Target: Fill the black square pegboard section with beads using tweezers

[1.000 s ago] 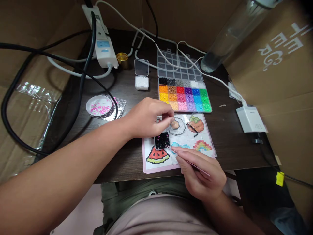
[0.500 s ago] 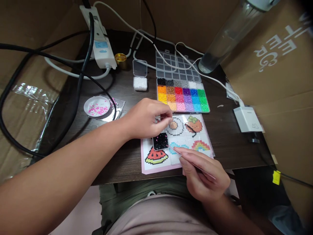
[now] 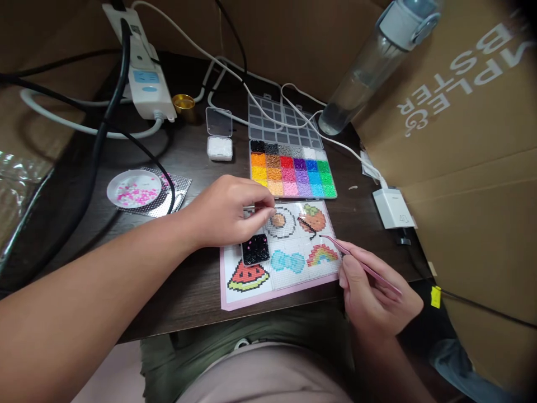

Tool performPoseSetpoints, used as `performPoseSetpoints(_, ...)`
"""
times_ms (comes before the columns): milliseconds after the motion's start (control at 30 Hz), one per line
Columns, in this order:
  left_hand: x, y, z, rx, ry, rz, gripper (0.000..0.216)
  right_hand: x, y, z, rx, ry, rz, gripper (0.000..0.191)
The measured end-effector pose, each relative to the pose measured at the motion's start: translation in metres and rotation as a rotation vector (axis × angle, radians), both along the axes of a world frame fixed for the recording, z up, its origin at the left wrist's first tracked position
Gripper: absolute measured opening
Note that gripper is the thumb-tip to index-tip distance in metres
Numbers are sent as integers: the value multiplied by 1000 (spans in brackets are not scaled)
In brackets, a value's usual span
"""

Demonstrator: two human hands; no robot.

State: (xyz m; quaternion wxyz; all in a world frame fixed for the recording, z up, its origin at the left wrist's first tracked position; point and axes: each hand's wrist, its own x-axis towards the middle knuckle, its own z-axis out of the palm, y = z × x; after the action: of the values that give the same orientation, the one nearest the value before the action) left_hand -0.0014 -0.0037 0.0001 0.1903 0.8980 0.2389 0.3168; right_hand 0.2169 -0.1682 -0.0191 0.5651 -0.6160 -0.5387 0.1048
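My left hand rests on the clear pegboard, its fingers pinched together at the board's upper left edge beside the fried-egg picture. Just below it sits a small open case of black beads. My right hand is closed on pink tweezers; their tips reach the lower right of the orange fruit picture. The pegboard lies on a pink-edged pattern sheet showing a watermelon, a blue bow and a rainbow.
A bead organizer with many coloured compartments lies behind the board, its lid open. A small box of white beads, a dish of pink beads, a power strip, cables, a charger and a water bottle crowd the dark table between cardboard walls.
My right hand carried the tweezers rightward, from the black bead case to the fruit picture's lower right. The camera view shifted, moving everything left in the frame. The left hand stayed put.
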Motion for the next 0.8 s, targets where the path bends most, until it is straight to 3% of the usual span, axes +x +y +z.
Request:
performPoseSetpoints(300,-1,1,1,-25,40,2,18,9,3,-13,-63,156,-166,14)
performPoseSetpoints(367,-3,1,1,-48,47,8,19,13,7,-15,-15,152,-183,15)
performPoseSetpoints(567,-7,4,-2,-102,60,11,18,21,15,-22,1,157,-129,19)
performPoseSetpoints(800,-7,3,-2,-123,44,7,19,19,17,-16,-9,147,-118,19)
